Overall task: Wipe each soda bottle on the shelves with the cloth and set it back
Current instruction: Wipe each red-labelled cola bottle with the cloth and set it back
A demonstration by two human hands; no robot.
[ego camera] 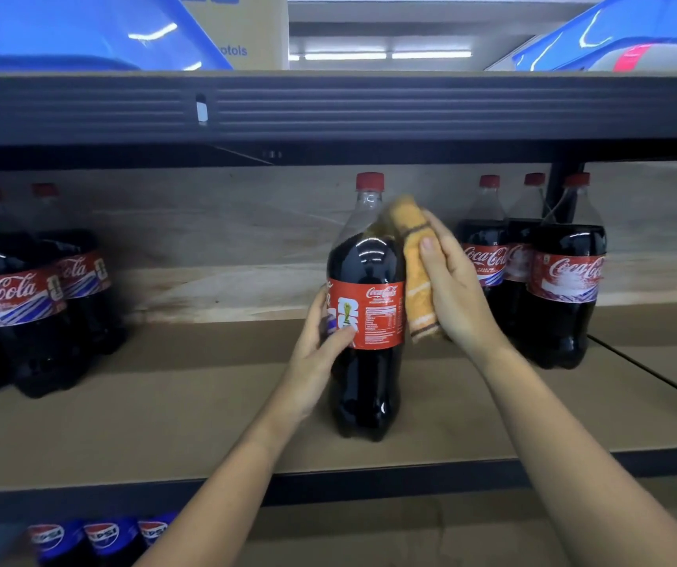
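A large cola bottle (365, 374) with a red cap and red label stands upright on the middle shelf (189, 411), near its front edge. My left hand (322, 354) wraps around its left side at label height. My right hand (457, 288) presses a folded orange cloth (416, 263) with dark stripes against the bottle's right shoulder and label. Further cola bottles stand on the same shelf: a group at the left (21, 296) and three at the right (566, 288).
The dark upper shelf beam (369, 108) runs just above the bottle caps, with blue bins (62, 30) on top. Pepsi bottles (101, 538) stand on the lower shelf at the left. A dark upright post (559, 194) stands behind the right bottles.
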